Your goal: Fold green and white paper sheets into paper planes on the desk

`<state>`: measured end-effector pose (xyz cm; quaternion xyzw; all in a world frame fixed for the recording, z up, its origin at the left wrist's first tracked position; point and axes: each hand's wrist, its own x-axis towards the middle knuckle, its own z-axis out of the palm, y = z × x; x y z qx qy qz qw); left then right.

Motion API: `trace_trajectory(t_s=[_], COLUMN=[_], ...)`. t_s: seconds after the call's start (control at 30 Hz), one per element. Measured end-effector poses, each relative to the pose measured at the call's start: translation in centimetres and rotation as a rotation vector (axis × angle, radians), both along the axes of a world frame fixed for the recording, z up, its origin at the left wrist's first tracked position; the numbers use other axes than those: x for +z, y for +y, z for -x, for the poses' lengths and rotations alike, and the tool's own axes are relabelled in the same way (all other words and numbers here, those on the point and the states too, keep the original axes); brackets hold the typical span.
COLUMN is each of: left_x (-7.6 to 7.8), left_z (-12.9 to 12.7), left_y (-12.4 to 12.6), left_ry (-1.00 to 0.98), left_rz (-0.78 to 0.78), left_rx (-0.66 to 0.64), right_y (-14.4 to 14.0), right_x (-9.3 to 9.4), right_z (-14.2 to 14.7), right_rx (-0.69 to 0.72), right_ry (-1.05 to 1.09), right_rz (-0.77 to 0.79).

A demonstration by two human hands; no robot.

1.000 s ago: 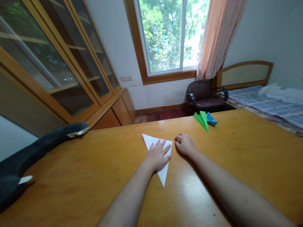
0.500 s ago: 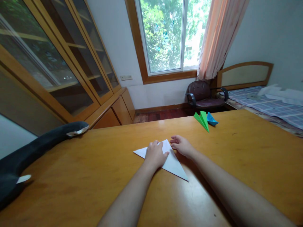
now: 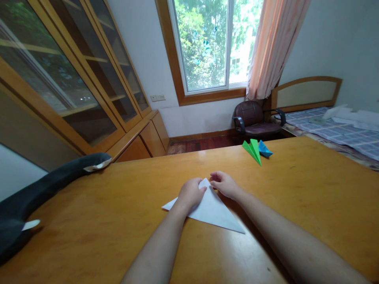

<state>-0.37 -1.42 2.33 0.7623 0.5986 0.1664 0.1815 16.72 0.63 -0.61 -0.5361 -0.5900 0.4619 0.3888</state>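
A white sheet of paper (image 3: 211, 211), folded into a triangle, lies on the wooden table with its top corner pointing away from me. My left hand (image 3: 191, 193) grips its upper left edge, thumb on top and the other fingers at the far side, partly hidden. Just right of the top corner is my right hand (image 3: 223, 184), fingers curved and apart, with nothing visible in them. Whether its fingertips touch the paper's edge I cannot tell.
A green paper plane (image 3: 253, 151) and a blue paper boat (image 3: 264, 150) lie near the table's (image 3: 103, 221) far edge. At the left rests a dark, long plush-like object (image 3: 53, 179). Beyond the table stand a maroon armchair (image 3: 251, 116) and a glass-fronted cabinet (image 3: 89, 71).
The folded paper has turned slightly and come a little nearer to me. My left hand has shifted from lying over the paper to gripping its upper left edge; my right hand moved slightly left.
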Motion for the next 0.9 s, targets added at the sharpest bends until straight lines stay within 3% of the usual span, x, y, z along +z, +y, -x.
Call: trace_trajectory(t_s=[0.17,0.37,0.63,0.9], left_x=[0.1,0.8,1.4,1.1], left_z=[-0.2,-0.6,-0.5,-0.6], left_y=[0.0,-0.3,-0.4,-0.5], left_ry=[-0.345,-0.613,-0.672,-0.677], left_rz=[-0.053,-0.003,0.052,0.014], left_rx=[-0.045,-0.024,0.061,0.037], right_y=[-0.2,-0.7,-0.8,-0.7], right_x=[1.1,2.1,2.2,2.2], right_z=[-0.4,-0.5,-0.4,-0.2], right_rx=[0.050,0.087,0.128,0.082], right_ry=[-0.066,0.009,0.034,0.029], right_rz=[-0.137,-0.167,-0.169,-0.211])
